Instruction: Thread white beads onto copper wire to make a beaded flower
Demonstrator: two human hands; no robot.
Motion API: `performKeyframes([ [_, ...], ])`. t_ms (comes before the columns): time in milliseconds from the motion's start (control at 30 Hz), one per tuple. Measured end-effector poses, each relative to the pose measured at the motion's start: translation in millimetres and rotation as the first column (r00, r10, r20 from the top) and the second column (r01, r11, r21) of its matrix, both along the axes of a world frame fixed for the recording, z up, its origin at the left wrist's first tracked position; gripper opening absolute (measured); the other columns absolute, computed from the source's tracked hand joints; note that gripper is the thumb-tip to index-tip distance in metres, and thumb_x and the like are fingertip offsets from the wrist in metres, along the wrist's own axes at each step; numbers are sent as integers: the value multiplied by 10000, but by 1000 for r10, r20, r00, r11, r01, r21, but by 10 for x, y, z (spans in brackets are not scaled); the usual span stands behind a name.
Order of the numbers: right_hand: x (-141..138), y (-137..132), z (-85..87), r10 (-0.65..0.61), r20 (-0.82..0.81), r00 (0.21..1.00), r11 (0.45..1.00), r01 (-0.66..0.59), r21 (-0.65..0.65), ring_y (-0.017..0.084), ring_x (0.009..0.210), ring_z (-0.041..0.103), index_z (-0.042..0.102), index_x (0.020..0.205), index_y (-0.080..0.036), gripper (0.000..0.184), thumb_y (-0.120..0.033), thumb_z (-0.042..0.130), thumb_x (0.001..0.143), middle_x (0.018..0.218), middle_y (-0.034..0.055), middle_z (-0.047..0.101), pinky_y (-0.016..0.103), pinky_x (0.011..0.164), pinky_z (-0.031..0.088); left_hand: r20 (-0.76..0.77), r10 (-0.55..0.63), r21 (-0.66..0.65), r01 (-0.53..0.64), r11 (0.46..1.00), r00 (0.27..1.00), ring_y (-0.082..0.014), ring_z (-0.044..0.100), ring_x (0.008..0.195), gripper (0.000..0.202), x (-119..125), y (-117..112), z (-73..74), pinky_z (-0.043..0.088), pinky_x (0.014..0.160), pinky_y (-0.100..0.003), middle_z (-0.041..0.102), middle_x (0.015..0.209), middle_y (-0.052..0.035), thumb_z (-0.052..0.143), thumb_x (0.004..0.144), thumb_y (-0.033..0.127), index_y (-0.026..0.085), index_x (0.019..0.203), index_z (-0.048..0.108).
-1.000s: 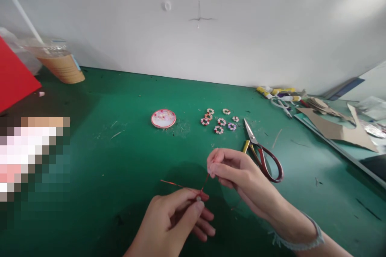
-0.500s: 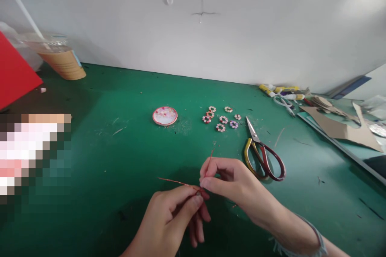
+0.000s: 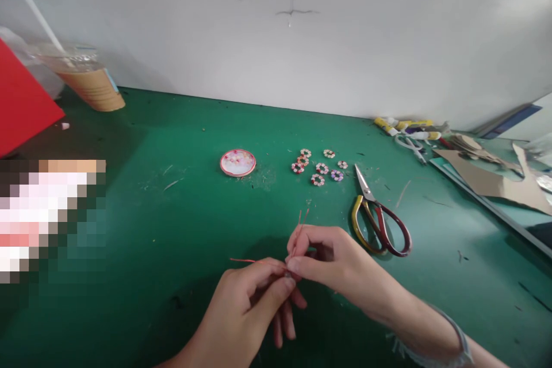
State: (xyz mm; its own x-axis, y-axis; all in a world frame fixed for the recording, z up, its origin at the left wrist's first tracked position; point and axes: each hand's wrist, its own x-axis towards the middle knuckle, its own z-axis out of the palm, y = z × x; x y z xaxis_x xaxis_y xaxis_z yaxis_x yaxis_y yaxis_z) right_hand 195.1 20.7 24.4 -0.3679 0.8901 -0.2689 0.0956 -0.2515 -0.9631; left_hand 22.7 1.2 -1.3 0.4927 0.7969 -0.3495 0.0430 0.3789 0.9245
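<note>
Low in the middle of the view, my left hand (image 3: 259,299) pinches a thin reddish cord (image 3: 248,260) between thumb and index finger, its other fingers loosely curled. One end of the cord points out to the left. My right hand (image 3: 321,253) pinches the same cord close by, and two thin ends stick up past its fingertips. The fingertips of both hands nearly touch and hide the crossing of the strands. Beyond them lie several small beaded rings (image 3: 321,168). Scissors (image 3: 379,218) with one yellow and one dark red handle rest beside my right hand.
A small round dish (image 3: 238,163) with tiny beads stands left of the rings. A drink cup (image 3: 92,83) with a straw tilts at the back left, near a red panel (image 3: 26,103). Glue sticks (image 3: 409,126) and cut cardboard (image 3: 491,178) lie at the right on the green table (image 3: 172,132).
Both hands have drawn slightly closer together. Two cord ends now rise above my right fingers where one showed before. The view has shifted a little.
</note>
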Motion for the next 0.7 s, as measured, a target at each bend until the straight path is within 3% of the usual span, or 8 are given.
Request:
performKeyframes([
  [133,94,65,80,45,156,987,996,-57,74,136,696,544,636,737,-163,183,-303,636,856,745,11,607,250,636,425,82,48,-46,-44,998,996,-147,654,532,186,19,5,6,519,482,-227,708,731,-46,596,869,311,138,873,666],
  [233,113,64,99,19,241,970,988,-55,145,118,625,492,612,721,-172,193,-268,583,886,696,-6,581,238,574,391,114,49,-58,-42,997,992,-162,677,569,209,16,4,24,541,523,-243,713,726,-51,600,878,322,130,895,681],
  [467,32,11,47,34,58,998,993,-40,108,115,616,492,549,684,-169,197,-225,573,872,683,-6,568,231,567,397,193,90,-159,-60,986,977,-158,665,506,324,9,-19,61,522,481,-232,696,610,-39,588,867,440,125,845,662],
  [700,22,-38,36,127,173,977,978,-153,144,90,550,393,503,611,-168,302,-200,479,910,571,-43,460,226,514,300,132,56,-97,-43,994,990,-118,629,467,231,32,11,112,473,455,-187,675,574,-9,602,836,343,141,732,647],
])
